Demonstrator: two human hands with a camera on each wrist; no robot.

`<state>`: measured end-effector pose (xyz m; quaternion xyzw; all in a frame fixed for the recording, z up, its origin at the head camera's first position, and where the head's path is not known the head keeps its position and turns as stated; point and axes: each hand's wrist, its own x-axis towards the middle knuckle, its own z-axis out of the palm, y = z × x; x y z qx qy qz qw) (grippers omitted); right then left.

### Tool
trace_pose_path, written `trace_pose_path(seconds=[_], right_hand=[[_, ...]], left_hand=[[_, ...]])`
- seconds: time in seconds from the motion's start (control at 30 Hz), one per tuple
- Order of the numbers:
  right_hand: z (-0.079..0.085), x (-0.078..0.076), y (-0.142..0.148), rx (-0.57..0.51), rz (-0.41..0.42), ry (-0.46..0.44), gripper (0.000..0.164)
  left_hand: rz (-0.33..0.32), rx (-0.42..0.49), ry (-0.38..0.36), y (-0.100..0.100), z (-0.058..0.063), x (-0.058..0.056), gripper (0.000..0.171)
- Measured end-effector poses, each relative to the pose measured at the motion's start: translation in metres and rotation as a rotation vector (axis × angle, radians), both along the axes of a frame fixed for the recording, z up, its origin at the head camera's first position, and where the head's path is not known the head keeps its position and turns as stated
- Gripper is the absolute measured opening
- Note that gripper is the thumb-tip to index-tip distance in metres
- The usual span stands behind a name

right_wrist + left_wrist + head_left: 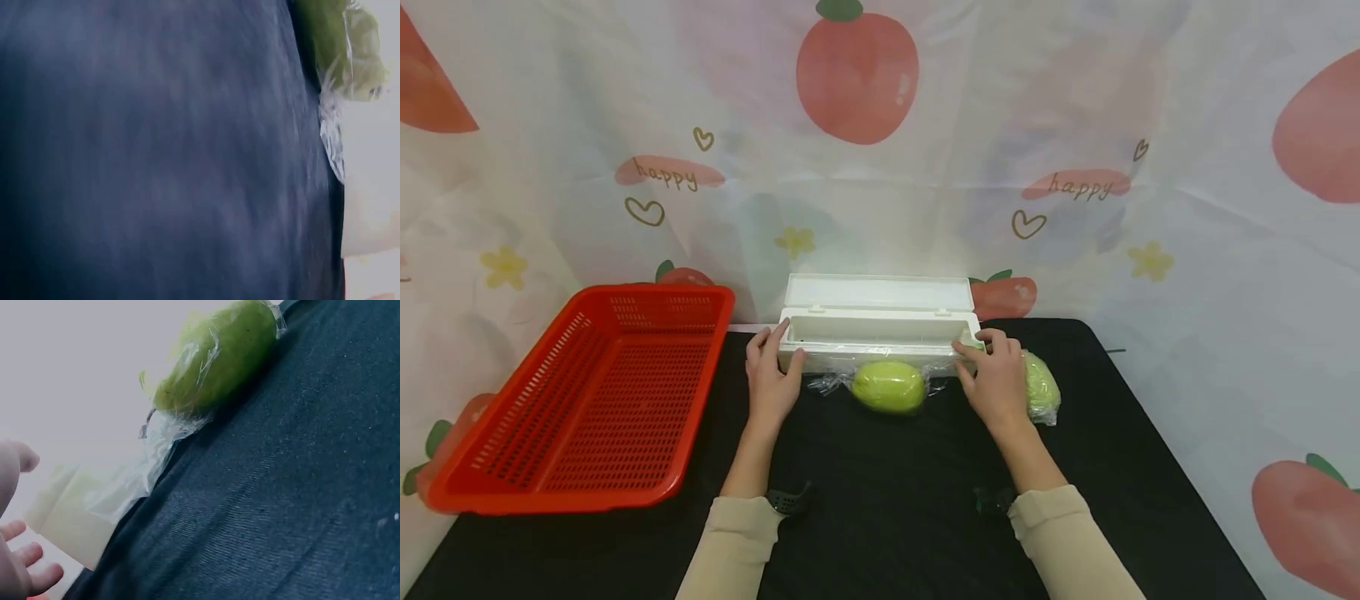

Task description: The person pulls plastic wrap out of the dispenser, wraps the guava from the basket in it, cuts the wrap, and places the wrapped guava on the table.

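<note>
A long white cling film dispenser [880, 329] lies at the back of the table, its lid [880, 292] raised. Against its front side sits a green oval fruit [889, 387] in clear film, the film bunched at both ends; the left wrist view also shows this wrapped fruit [219, 359]. At the dispenser's left end is my left hand [769, 375], thumb and fingers spread apart. My right hand [997, 379] touches the right end with its fingers slightly bent. Just beyond that hand, partly hidden by it, lies a pale green film-wrapped item [1041, 387].
A red plastic basket [681, 450] with slotted sides stands on the left of the table. Black cloth [895, 500] covers the table, and a printed curtain [880, 200] hangs close behind it.
</note>
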<state>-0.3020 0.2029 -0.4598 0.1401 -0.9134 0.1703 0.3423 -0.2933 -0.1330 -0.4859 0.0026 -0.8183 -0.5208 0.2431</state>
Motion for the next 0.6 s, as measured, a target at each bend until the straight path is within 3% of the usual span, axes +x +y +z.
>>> trace_pose_path(seconds=[0.1,0.23,0.3,0.4,0.5,0.6], right_hand=[[-0.002,0.000,-0.006,-0.074,-0.006,0.032,0.014],[-0.002,0.007,-0.012,-0.199,0.047,0.031,0.005],[-0.003,0.012,-0.013,-0.280,0.080,-0.009,0.006],[-0.001,0.019,-0.012,-0.422,0.151,-0.110,0.006],[0.002,0.023,-0.010,-0.525,0.232,-0.225,0.007],[0.007,0.026,-0.007,-0.557,0.308,-0.310,0.008]], left_hand=[[0.030,-0.105,0.025,0.003,0.003,0.001,0.034],[0.048,-0.227,0.046,0.006,0.002,0.004,0.022],[0.055,-0.258,0.094,0.009,0.002,0.006,0.018],[0.058,-0.312,0.244,0.017,0.008,0.007,0.018],[-0.004,-0.420,0.403,0.032,0.019,0.011,0.031],[-0.166,-0.579,0.476,0.051,0.031,0.018,0.058]])
